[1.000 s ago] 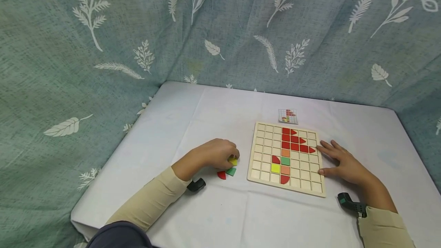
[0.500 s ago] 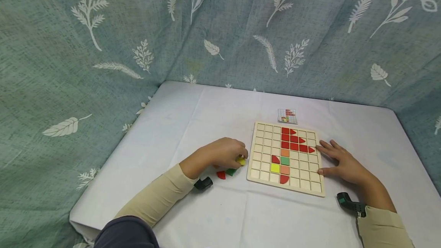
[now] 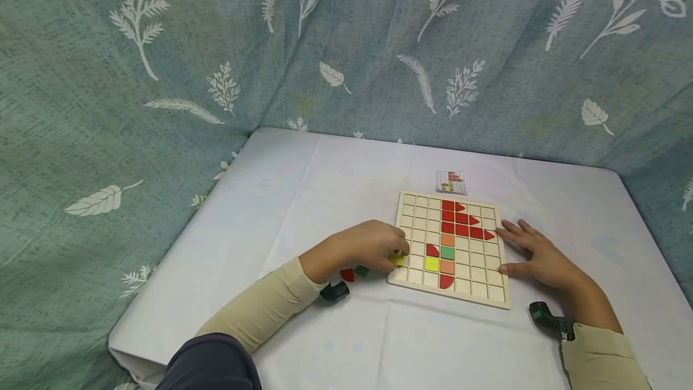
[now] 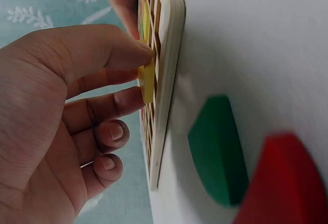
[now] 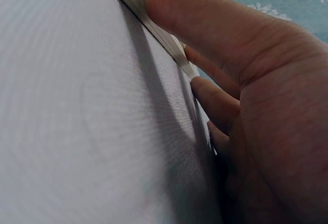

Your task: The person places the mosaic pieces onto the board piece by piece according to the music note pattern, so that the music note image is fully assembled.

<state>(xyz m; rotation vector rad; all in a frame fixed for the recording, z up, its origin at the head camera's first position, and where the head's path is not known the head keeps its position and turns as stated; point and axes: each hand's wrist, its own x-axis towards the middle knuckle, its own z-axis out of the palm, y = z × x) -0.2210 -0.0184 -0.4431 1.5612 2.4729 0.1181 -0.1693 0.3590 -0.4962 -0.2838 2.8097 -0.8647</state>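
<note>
Thumb and fingers of my left hand (image 3: 373, 245) pinch a yellow tile (image 4: 147, 80) at the left edge of the wooden grid board (image 3: 479, 284). In the head view the hand hides part of that edge and much of the tile. Red, orange, green and yellow tiles sit in the board's cells, among them a green square (image 3: 447, 252) and a yellow square (image 3: 432, 264). My right hand (image 3: 538, 257) has its fingers spread, with the thumb and fingertips touching the board's right edge.
A red tile (image 3: 347, 275) and a green tile (image 3: 361, 270) lie on the white cloth left of the board. Behind the board is a small pattern card (image 3: 451, 182). A leaf-patterned curtain (image 3: 335, 47) rises beyond the table.
My left hand has moved right with the yellow tile, from beside the loose tiles to over the board's left edge. The right hand has stayed in place.
</note>
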